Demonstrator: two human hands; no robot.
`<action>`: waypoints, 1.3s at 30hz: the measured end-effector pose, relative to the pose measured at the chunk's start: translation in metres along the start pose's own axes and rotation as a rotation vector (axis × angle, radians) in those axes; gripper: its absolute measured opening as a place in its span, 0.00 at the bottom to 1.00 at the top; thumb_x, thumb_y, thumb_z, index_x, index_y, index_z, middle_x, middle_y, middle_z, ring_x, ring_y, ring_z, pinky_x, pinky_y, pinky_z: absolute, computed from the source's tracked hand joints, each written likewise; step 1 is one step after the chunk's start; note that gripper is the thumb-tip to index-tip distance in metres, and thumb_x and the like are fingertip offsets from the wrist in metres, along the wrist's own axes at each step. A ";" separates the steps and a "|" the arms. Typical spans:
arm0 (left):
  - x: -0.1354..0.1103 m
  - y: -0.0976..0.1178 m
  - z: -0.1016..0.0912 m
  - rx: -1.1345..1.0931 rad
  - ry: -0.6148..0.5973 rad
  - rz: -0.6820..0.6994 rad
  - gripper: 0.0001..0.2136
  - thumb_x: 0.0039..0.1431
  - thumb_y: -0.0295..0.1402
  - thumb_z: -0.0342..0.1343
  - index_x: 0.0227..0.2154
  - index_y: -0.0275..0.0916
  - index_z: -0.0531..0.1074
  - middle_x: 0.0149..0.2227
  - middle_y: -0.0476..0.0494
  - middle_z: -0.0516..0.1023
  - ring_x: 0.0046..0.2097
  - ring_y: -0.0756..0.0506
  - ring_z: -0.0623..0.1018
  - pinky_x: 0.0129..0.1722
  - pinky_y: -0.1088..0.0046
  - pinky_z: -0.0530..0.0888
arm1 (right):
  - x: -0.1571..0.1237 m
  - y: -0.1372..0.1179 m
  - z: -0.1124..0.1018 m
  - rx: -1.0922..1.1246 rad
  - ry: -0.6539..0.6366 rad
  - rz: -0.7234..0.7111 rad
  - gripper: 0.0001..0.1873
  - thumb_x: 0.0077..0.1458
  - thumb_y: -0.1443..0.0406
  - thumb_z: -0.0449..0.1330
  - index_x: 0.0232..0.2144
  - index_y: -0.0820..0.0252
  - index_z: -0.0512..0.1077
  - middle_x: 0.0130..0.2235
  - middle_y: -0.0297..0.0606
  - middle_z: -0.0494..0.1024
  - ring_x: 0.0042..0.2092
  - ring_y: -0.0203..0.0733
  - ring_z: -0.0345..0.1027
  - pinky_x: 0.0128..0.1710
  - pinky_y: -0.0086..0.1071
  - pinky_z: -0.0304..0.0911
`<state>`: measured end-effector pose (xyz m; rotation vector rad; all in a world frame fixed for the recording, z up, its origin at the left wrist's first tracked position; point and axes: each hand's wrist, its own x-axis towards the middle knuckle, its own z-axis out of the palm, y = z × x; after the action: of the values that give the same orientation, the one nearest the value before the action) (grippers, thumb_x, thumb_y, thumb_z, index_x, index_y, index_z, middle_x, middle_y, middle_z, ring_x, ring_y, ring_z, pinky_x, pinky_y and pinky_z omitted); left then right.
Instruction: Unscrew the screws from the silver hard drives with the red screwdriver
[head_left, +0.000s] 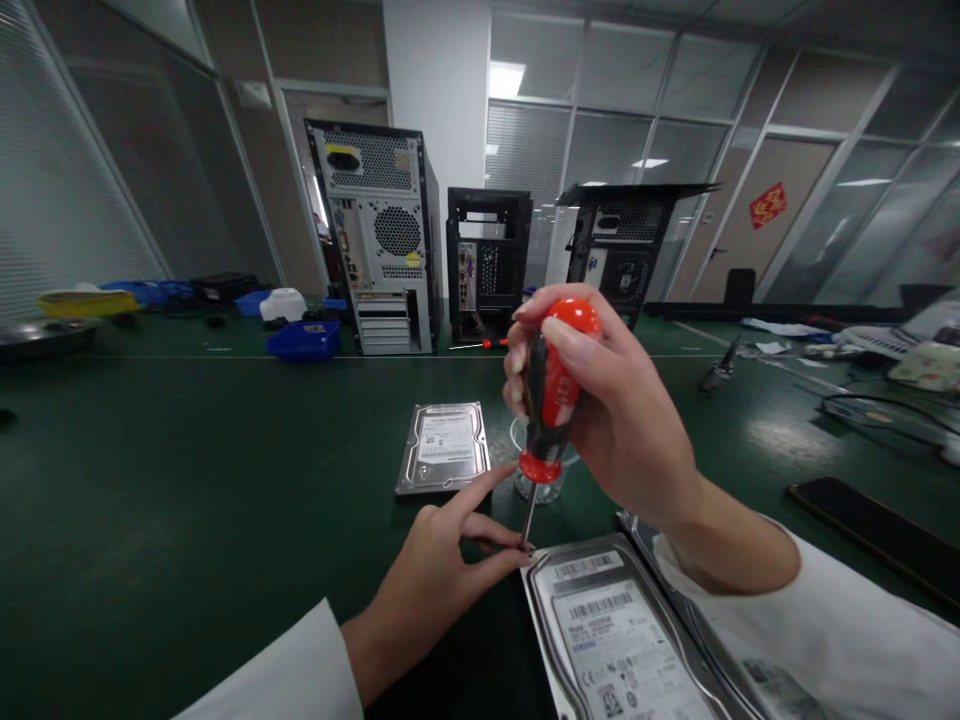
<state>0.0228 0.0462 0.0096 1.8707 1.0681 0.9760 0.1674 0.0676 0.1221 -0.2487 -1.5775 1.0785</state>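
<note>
My right hand [600, 400] is wrapped round the handle of a red and black screwdriver [553, 400], thumb along its upper part. The shaft points down, its tip at the near corner of a silver hard drive [622, 620] with a white label. At that corner, the thumb and a finger of my left hand [442, 560] come together around the tip, while the index finger stretches towards the screwdriver collar. Whatever sits in this pinch is too small to make out. Behind the screwdriver stands a clear plastic cup [551, 490], partly hidden. Another hard drive [445, 447] lies beyond my left hand.
At the back stand a large computer case [382, 240], a smaller black case [489, 265] and a third case [619, 245]. A second screwdriver [491, 344] lies before them. Left is a blue tray [304, 341]; right, a black phone-like slab [877, 535] and cables [885, 410].
</note>
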 end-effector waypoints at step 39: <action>-0.003 0.001 -0.004 -0.480 -0.131 -0.127 0.24 0.64 0.35 0.48 0.61 0.37 0.50 0.43 0.39 0.78 0.44 0.45 0.77 0.48 0.67 0.70 | 0.007 -0.008 -0.006 0.106 -0.117 0.146 0.14 0.62 0.57 0.45 0.41 0.58 0.63 0.30 0.32 0.65 0.26 0.32 0.62 0.26 0.28 0.62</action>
<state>0.0186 0.0446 0.0112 1.4344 0.7797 0.9250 0.1732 0.0703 0.1325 -0.2358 -1.6195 1.3066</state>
